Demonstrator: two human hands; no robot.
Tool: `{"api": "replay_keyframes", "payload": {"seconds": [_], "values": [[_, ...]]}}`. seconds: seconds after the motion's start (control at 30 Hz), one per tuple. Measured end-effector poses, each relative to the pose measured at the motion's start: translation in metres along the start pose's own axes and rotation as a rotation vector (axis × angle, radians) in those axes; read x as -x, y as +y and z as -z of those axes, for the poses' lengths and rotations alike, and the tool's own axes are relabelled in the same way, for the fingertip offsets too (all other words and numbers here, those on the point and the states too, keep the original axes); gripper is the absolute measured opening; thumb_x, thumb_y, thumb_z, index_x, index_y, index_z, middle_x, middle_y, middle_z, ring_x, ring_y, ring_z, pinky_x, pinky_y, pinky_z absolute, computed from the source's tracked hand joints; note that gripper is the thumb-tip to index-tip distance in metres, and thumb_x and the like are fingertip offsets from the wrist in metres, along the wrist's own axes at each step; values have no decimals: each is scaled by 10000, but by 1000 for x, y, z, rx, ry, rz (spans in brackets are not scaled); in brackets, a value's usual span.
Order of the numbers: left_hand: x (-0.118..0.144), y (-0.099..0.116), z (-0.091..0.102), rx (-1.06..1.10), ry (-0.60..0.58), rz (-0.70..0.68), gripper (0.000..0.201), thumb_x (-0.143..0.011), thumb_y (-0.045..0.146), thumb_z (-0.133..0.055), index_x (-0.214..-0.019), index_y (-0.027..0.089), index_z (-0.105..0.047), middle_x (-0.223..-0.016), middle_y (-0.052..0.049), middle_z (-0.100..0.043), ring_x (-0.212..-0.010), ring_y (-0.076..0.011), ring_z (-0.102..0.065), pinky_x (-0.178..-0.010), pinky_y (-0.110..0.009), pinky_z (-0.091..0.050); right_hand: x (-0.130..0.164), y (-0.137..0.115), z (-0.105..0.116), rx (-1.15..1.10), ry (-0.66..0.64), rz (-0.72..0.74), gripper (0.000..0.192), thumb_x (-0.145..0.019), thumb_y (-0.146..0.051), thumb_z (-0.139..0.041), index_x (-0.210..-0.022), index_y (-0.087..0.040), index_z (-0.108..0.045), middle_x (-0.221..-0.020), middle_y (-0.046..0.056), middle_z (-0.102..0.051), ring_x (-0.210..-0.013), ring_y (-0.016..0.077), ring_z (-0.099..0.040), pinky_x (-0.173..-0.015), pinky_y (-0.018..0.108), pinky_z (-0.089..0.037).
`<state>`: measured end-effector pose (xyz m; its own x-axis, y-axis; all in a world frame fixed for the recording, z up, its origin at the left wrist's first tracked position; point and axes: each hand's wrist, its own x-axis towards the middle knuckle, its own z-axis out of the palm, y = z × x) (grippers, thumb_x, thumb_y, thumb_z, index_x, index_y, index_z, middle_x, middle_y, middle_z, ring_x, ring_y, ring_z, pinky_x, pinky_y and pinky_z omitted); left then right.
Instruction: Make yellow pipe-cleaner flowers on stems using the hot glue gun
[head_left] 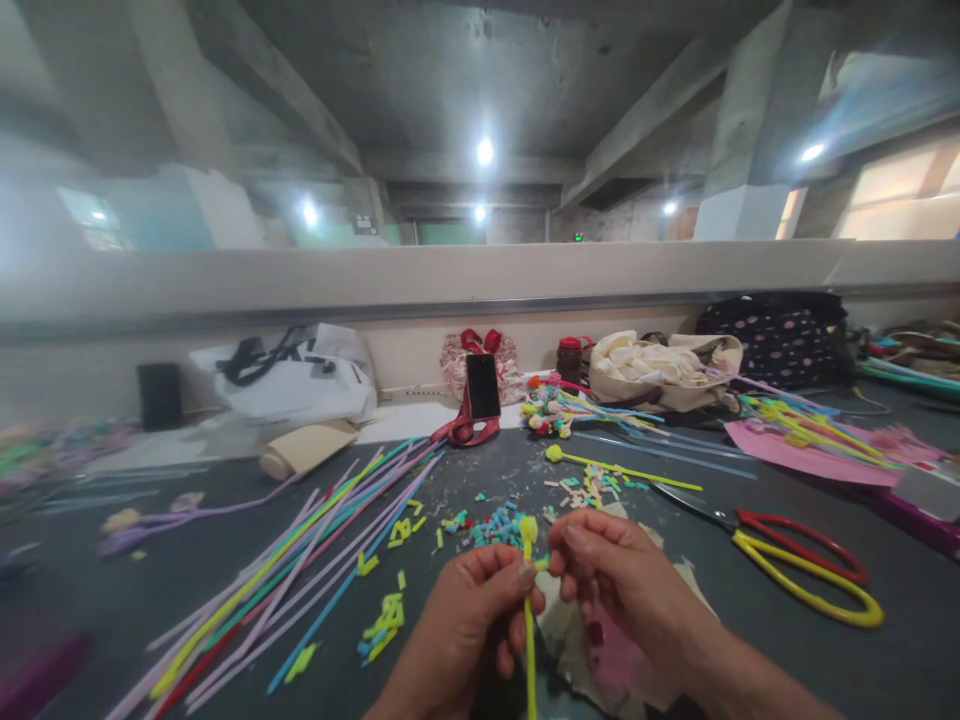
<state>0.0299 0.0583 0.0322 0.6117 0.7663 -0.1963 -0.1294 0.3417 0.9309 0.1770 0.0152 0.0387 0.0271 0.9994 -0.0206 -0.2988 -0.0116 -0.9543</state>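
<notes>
My left hand (480, 610) pinches a yellow pipe cleaner (531, 655) just below the small round bud at its top. The stem stands nearly upright, its lower end running out of the picture. Beside it, the fingertips of my right hand (619, 570) close on a short light green piece (541, 565) that touches the stem. Beyond both hands lies a pile of short blue cut pieces (496, 528). Under my right hand is a crumpled pale sheet with a pink patch (619, 650).
Large scissors (806, 565) with red and yellow handles lie at right. Long pipe cleaners (300, 570) spread across the left, near yellow snippets (388, 612). A finished yellow stem (630, 467), a flower bunch (551, 405), a phone (483, 386) and bags (776, 340) sit farther back.
</notes>
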Motion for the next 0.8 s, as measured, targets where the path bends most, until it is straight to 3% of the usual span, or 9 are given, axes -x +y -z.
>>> {"api": "replay_keyframes", "payload": {"seconds": [0.13,0.27,0.37,0.5,0.67,0.8], "values": [[0,0,0,-22,45,-33,284,-646,396,-625,-563,136,-548,-356,38,-479,-263,-24,-332,-287,-128,-212,0,1,1,-64,-22,-35,231,-759,-358,-563,-749,-131,-605,-595,-3,-594,-447,62,-494,-371,138,-330],[0,-2,-3,-28,95,-71,278,-641,403,-626,-587,146,-536,-338,49,-467,-250,-25,-319,-281,-129,-195,2,2,-3,-9,-18,-40,164,-705,-293,-625,-729,-133,-594,-539,-24,-586,-399,44,-463,-352,123,-309],[-1,-3,-5,-41,83,-48,295,-623,425,-635,-591,152,-528,-331,50,-464,-251,-31,-321,-281,-134,-216,1,4,-6,74,28,-16,145,-635,-228,-668,-715,-140,-585,-499,-48,-568,-352,28,-410,-328,115,-286],[-2,-4,-6,-66,71,-14,301,-615,424,-642,-579,150,-522,-338,41,-478,-269,-38,-356,-291,-130,-251,-1,11,-3,140,15,11,135,-679,-253,-637,-686,-132,-577,-526,-31,-585,-347,22,-396,-317,114,-267],[1,-3,-4,63,-5,-12,318,-647,434,-613,-593,127,-548,-356,35,-490,-252,-15,-317,-296,-127,-201,-3,15,2,-14,-49,-94,197,-711,-327,-623,-689,-139,-567,-500,-35,-564,-316,19,-388,-304,119,-252],[4,-1,-4,96,42,-22,307,-672,415,-601,-598,122,-549,-343,48,-465,-258,-5,-313,-313,-118,-193,-4,14,4,-114,-54,-129,216,-705,-341,-635,-689,-140,-558,-484,-41,-549,-300,20,-394,-294,119,-264]]}}
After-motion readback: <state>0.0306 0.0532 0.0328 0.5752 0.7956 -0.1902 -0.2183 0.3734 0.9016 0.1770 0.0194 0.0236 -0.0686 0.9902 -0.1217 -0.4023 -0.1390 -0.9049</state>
